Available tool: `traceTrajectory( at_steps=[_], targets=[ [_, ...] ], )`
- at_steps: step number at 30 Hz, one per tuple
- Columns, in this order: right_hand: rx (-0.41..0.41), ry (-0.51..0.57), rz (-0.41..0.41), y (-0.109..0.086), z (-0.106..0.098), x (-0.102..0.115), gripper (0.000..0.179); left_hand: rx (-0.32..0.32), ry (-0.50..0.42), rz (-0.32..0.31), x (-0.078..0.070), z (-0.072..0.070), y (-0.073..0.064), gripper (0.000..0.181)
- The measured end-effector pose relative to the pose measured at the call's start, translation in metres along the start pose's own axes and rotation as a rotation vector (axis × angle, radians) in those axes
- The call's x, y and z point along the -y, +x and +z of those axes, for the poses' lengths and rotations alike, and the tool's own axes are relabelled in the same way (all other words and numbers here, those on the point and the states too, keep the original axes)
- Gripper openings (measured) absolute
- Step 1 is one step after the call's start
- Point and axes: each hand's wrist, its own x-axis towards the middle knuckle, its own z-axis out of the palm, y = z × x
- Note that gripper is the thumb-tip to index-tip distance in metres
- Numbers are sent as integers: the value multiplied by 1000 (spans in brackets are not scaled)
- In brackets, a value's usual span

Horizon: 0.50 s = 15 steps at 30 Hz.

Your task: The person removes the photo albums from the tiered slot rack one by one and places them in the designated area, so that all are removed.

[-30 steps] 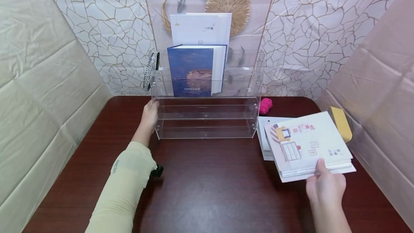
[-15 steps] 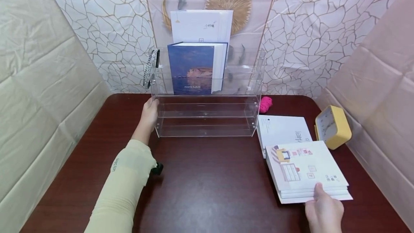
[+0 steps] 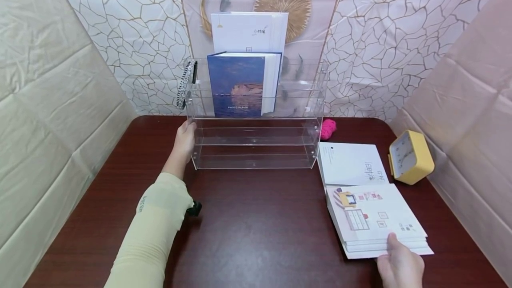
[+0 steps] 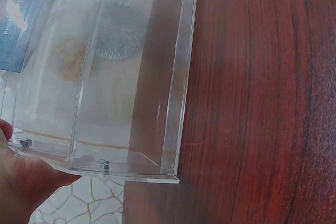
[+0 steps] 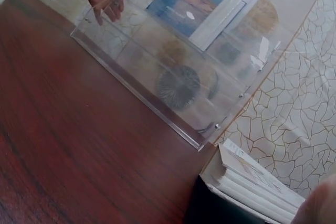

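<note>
My left hand (image 3: 185,139) holds the left side panel of a clear acrylic rack (image 3: 256,162); in the left wrist view its thumb side lies along the panel's edge. My right hand (image 3: 401,261) grips the near edge of a white photo album (image 3: 374,214), thumb on the illustrated cover and fingers hidden beneath. The album lies low at the right, overlapping another white album (image 3: 348,161) on the table. On the rack's upper tiers stand a blue photo album (image 3: 238,86) and, behind it, a taller white one (image 3: 240,32).
A spiral notebook (image 3: 186,84) leans at the rack's upper left. Pink yarn (image 3: 328,129) lies by the rack's right side, and a yellow clock (image 3: 418,157) stands at the table's right. Patterned cloth walls enclose the dark wooden table (image 3: 248,226) at the back and sides.
My right hand has brought the white album down and toward me, uncovering the yellow clock and more of the other white album. My left hand has stayed on the rack.
</note>
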Motion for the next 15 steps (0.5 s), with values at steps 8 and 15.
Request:
traceTrajectory(
  at_steps=[8, 15],
  targets=[
    [13, -72, 163, 3, -2, 11, 38, 13, 31, -10, 2, -1, 1, 52],
    [14, -161, 232, 5, 0, 16, 41, 12, 1, 11, 2, 0, 1, 51]
  ],
)
